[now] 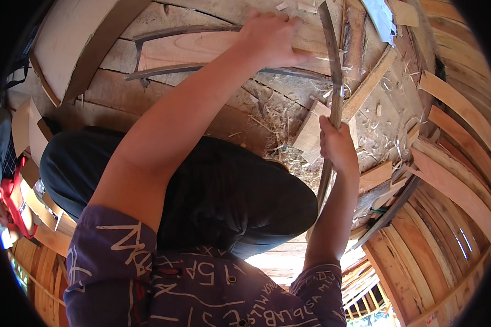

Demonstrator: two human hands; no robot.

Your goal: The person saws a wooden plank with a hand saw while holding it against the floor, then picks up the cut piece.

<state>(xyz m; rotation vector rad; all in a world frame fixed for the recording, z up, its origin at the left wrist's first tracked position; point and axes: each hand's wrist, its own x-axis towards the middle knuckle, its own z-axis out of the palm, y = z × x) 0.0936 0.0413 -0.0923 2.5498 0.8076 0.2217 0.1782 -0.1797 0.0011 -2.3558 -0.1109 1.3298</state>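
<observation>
Head view: the right hand (339, 144) closes its fingers around a long dark strip (333, 57) near the right end of a pale board (185, 50); the strip's lower end is hard to make out. The left hand (270, 39) spreads open fingers over the board, contact unclear. White lettering marks the purple shirt (202, 297), cut off below.
</observation>
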